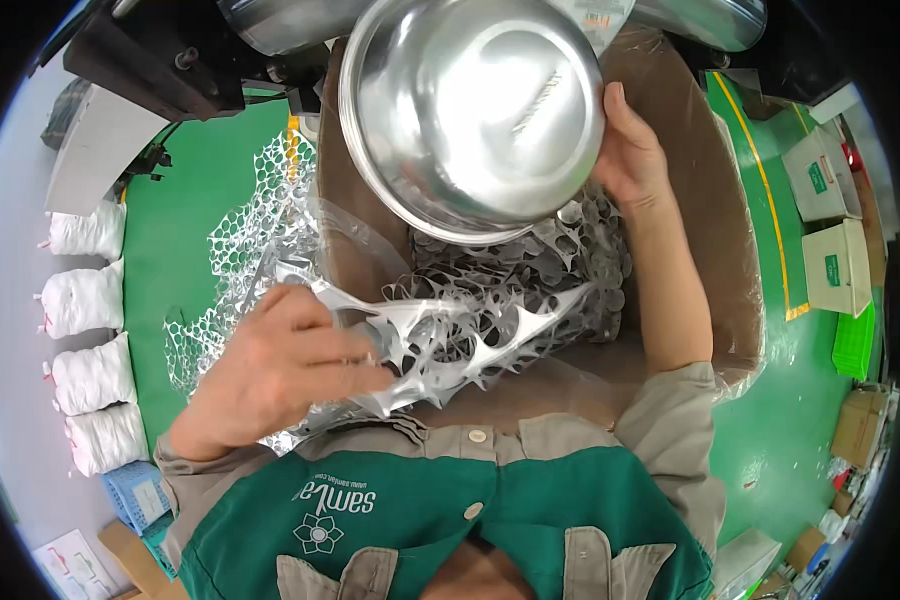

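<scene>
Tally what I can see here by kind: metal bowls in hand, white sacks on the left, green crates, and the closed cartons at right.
Steel bowl, held by the right hand: 1
White sacks along the left: 4
Green crate at right: 1
Closed cartons at right: 2
Total: 8
The left hand grips punched metal scrap, which I have not counted.

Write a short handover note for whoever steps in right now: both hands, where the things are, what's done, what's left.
Left hand: gripping a strip of punched metal scrap, lifted above the lined cardboard box.
Right hand: holding a shiny steel bowl by its rim, tilted over the box.
Done: a heap of scrap lies in the box.
Left: more scrap webbing lies outside on the green floor; the held strip is not yet in the box.
</scene>
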Tool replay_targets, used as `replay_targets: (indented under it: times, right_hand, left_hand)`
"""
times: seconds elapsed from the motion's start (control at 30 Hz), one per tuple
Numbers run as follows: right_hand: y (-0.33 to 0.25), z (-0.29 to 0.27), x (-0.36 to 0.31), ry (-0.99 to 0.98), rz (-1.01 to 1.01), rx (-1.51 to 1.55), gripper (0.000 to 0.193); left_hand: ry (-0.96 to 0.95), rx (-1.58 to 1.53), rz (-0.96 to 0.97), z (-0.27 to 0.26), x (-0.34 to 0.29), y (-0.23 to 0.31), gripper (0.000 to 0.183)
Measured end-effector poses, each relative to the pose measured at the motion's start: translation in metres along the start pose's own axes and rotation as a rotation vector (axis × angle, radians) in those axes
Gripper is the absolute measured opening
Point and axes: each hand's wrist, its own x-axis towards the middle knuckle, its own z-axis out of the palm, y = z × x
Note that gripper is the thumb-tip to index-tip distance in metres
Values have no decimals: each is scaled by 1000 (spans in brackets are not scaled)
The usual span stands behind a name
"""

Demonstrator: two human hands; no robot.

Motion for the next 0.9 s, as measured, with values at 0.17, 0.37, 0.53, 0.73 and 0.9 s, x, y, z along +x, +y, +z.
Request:
replay_targets:
  times: [0.17, 0.37, 0.53, 0.73, 0.9]
  right_hand:
    - [114, -75, -4, -56, 416, -1198, 49]
    - [95, -116, -7, -150, 455, -1520, 49]
    - [12, -16, 7, 1, -24, -1746, 50]
    - [-66, 43, -28, -96, -215, -152, 39]
    - [35, -75, -41, 88, 509, -911, 56]
  left_hand:
    - [57, -156, 64, -39, -18, 9, 23]
    - [527, -437, -647, -24, -82, -44, 21]
    - [694, -765, -620, -17, -86, -71, 21]
    - [779, -598, -510, -33, -58, -46, 17]
    - [1043, -312, -396, -62, -115, -54, 35]
